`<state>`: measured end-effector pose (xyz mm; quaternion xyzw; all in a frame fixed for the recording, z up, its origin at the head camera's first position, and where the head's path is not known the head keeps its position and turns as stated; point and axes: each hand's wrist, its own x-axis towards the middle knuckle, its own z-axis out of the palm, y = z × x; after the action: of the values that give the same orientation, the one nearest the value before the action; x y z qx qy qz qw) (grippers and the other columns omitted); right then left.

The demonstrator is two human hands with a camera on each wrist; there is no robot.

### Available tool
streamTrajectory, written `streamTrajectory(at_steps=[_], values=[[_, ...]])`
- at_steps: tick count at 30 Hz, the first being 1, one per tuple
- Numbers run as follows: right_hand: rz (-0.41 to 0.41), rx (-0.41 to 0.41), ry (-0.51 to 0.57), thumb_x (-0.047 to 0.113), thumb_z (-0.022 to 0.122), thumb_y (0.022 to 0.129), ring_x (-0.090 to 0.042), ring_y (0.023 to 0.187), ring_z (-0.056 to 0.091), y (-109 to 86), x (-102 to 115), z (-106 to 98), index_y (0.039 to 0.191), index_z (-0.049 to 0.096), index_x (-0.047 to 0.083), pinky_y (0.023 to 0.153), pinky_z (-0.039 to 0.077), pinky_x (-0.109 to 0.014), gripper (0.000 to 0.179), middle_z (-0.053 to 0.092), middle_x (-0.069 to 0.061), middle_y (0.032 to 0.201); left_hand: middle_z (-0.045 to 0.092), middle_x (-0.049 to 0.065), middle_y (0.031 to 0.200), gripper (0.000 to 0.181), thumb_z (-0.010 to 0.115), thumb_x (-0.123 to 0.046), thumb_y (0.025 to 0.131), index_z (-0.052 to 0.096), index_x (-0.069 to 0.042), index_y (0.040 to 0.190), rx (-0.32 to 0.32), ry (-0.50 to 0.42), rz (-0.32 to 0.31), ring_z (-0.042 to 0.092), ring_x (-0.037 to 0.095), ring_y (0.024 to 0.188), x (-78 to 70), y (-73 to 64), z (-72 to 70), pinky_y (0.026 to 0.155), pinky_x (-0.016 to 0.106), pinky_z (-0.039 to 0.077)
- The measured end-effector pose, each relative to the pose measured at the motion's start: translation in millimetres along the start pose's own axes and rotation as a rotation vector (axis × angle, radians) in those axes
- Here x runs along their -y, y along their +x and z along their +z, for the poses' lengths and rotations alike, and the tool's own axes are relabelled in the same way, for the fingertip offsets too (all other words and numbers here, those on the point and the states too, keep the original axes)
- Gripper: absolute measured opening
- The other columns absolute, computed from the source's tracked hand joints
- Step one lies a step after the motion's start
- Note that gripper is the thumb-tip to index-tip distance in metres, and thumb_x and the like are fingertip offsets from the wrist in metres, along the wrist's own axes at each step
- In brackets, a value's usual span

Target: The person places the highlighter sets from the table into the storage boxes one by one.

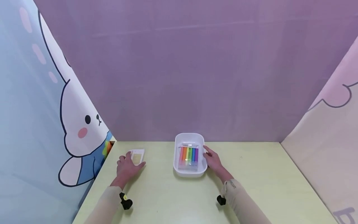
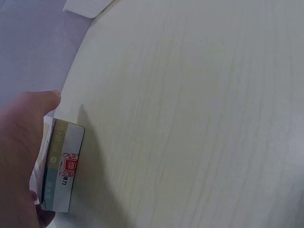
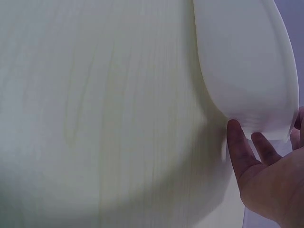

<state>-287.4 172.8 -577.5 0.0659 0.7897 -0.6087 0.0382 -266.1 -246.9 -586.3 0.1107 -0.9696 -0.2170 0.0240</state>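
Observation:
A white rectangular tray (image 1: 176, 168) stands near the back of the table, holding a clear pack of rainbow-coloured markers (image 1: 189, 155). My right hand (image 1: 213, 161) grips its right side. From the right wrist camera, two fingertips (image 3: 233, 126) press the outside of the wall while other digits reach its rim. On the left lies a small white box with a yellowish panel (image 1: 137, 158); its printed side (image 2: 61, 166) faces the left wrist camera. Around that box my left hand (image 1: 127, 169) is spread, fingers by the left edge and thumb apart from the near right corner.
The pale wood-grain table (image 1: 167, 199) ends at a purple backdrop (image 1: 179, 77). A blue curtain with a cartoon animal (image 1: 81, 133) closes the left side, and a pale pink curtain (image 1: 330, 140) the right. Table surface separates the small box from the tray.

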Motion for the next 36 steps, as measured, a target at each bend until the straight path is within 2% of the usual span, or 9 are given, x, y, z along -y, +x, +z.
streamTrajectory(at_steps=[6,14,19,27,32,36], values=[[-0.008,0.000,0.010,0.017,0.052,0.100,-0.034,0.112,0.055,0.6,2,0,0.147,0.045,0.019,0.084,0.052,-0.042,0.048,0.054,-0.023,0.130,0.034,0.032,0.119,0.113,0.070,-0.069,0.071,0.020,0.002,0.144,0.017,-0.022,-0.024,0.040,0.047,0.102,3.2,4.1,-0.6,0.081,0.060,0.042],[-0.020,-0.007,-0.012,0.016,0.052,0.099,-0.034,0.111,0.056,1.8,1,2,0.146,0.046,0.019,0.086,0.051,-0.042,0.047,0.056,-0.023,0.126,0.037,0.034,0.117,0.113,0.069,-0.070,0.072,0.020,0.003,0.143,0.038,-0.018,-0.008,0.041,0.047,0.100,7.0,5.6,-1.5,0.079,0.060,0.044],[-0.030,-0.017,-0.015,0.016,0.053,0.099,-0.034,0.111,0.056,-0.3,2,0,0.145,0.047,0.018,0.087,0.051,-0.044,0.047,0.056,-0.023,0.126,0.040,0.035,0.116,0.108,0.071,-0.064,0.073,0.024,0.002,0.144,0.093,-0.017,-0.004,0.042,0.047,0.100,4.3,9.6,-4.2,0.079,0.060,0.044],[-0.008,-0.016,-0.032,0.018,0.052,0.100,-0.031,0.106,0.057,-3.0,-3,3,0.146,0.046,0.021,0.085,0.051,-0.042,0.047,0.058,-0.020,0.119,0.040,0.032,0.116,0.099,0.072,-0.054,0.075,0.023,-0.003,0.145,0.156,-0.070,-0.065,0.044,0.047,0.099,6.5,12.1,-9.7,0.077,0.058,0.044],[-0.002,-0.011,-0.034,0.019,0.052,0.100,-0.032,0.108,0.056,-1.8,-1,2,0.146,0.046,0.023,0.088,0.050,-0.044,0.047,0.058,-0.020,0.121,0.041,0.032,0.117,0.098,0.072,-0.053,0.076,0.022,-0.004,0.145,0.194,-0.117,-0.102,0.046,0.046,0.098,0.2,12.9,-17.2,0.074,0.054,0.044],[-0.005,-0.003,-0.036,0.020,0.051,0.100,-0.032,0.111,0.055,1.9,4,1,0.146,0.045,0.023,0.090,0.048,-0.044,0.047,0.057,-0.020,0.124,0.046,0.032,0.116,0.096,0.069,-0.055,0.076,0.026,-0.001,0.143,0.199,-0.100,-0.087,0.051,0.042,0.094,-6.5,19.8,-23.2,0.070,0.048,0.046]])
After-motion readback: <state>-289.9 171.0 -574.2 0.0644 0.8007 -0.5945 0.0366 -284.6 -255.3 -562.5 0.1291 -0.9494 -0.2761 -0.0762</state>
